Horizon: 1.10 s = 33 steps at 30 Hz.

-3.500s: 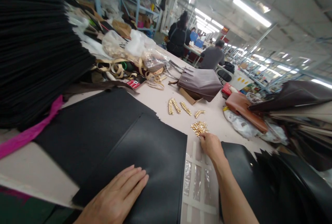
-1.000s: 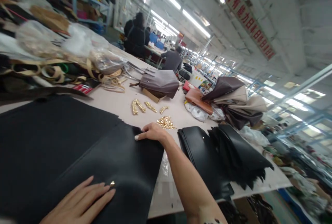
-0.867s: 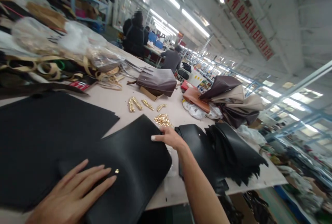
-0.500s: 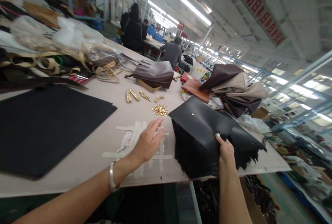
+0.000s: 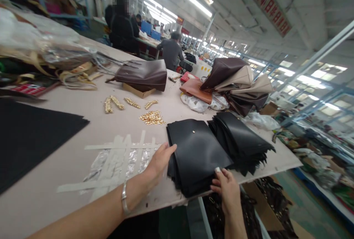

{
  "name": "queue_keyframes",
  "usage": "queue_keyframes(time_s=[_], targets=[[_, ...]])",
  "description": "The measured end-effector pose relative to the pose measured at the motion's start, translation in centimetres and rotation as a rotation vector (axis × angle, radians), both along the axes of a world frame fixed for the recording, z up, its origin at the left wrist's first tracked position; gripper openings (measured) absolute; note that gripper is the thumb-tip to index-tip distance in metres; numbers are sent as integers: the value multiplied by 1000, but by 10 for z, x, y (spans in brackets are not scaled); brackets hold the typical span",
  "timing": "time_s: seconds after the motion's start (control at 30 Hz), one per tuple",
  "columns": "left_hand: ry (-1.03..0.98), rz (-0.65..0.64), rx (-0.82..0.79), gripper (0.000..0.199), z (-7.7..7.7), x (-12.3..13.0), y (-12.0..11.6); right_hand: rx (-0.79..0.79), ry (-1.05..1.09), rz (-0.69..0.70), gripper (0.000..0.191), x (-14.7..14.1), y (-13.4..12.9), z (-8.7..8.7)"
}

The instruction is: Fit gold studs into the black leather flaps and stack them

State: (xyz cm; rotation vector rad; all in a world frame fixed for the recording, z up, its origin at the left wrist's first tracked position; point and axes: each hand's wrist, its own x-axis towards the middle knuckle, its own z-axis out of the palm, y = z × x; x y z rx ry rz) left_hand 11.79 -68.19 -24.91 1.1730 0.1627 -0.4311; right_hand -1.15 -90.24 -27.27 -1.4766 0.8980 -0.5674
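A stack of black sheets (image 5: 197, 150), with a small gold piece on its top sheet, lies at the table's front edge. My left hand (image 5: 159, 161), a silver bracelet on its wrist, is at the stack's left side, fingers extended and holding nothing. At the lower right corner is my right hand (image 5: 225, 185), its thumb on the top sheet and its fingers apart beside the edge. A second black stack (image 5: 240, 135) lies just to the right. Loose gold pieces (image 5: 152, 117) are heaped behind the stack, with rows of gold pieces (image 5: 132, 102) further back.
Tape strips (image 5: 110, 165) cover a patch of the table (image 5: 41, 209). Black sheets (image 5: 30, 135) lie at the left. Behind are a dark brown bag (image 5: 143, 73), folded brown and beige pieces (image 5: 235, 78) and plastic wrap. People sit further off.
The black sheet that was raised in my right hand now lies flat on the stack. My left hand has come to the stack's left side. The view has shifted right.
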Motion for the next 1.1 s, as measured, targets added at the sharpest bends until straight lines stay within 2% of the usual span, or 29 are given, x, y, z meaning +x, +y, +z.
queue_keyframes(time_s=[0.13,0.23,0.47,0.73,0.9,1.0,1.1], targets=[[123,12,42,42,7,7,-2,-48,13,-92,75,-27,-14,-15],[150,0,75,43,9,13,-6,-37,4,-88,80,-36,-19,-26],[80,-177,87,33,10,22,-16,-25,-14,-128,89,-44,-15,-41],[-49,-145,125,41,13,13,-30,185,-173,-187,82,-59,4,-48],[7,-121,83,44,13,17,-37,361,-325,-187,94,-58,12,-49],[55,-107,79,41,11,23,-41,400,-328,-170,97,-56,15,-50],[118,-129,85,30,12,26,-43,396,-331,-181,95,-57,20,-49]])
